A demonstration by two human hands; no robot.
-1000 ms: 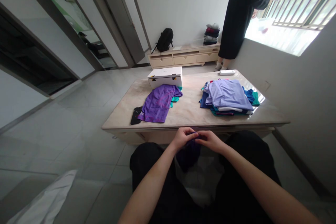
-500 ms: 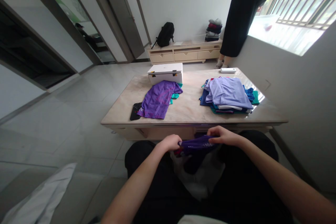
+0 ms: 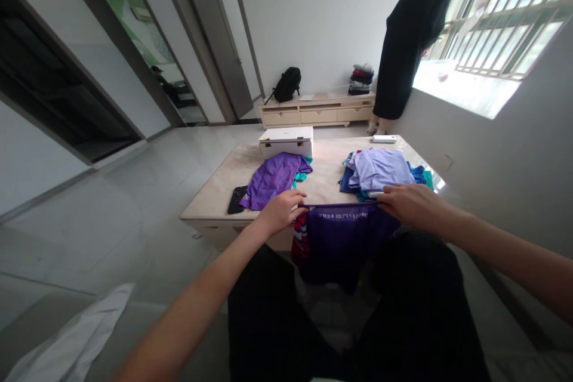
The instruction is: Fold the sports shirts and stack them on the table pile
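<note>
A dark purple shirt [image 3: 338, 236] with white lettering and a red patterned side hangs between my two hands, in front of the table's near edge. My left hand [image 3: 285, 210] pinches its upper left corner. My right hand [image 3: 409, 206] grips the upper right corner, close to the pile of folded clothes. The shirt's top edge is stretched nearly straight, and its lower part hangs in shadow between my knees. On the table, a lighter purple garment [image 3: 273, 182] lies over a teal one, left of the folded pile [image 3: 380, 168] topped with a lavender shirt.
The marble-topped table [image 3: 215, 188] holds a black phone [image 3: 236, 200], a white box [image 3: 286, 142] and a small white device [image 3: 384, 139]. Behind it, a low cabinet [image 3: 320, 116] bears a backpack [image 3: 287, 85] and stacked clothes [image 3: 360, 79]. A person [image 3: 398, 54] in black stands by the window.
Both hands have risen and moved farther apart, pulling the bunched purple shirt up and spreading it so its lettering shows. The view has tilted upward, showing more of the standing person.
</note>
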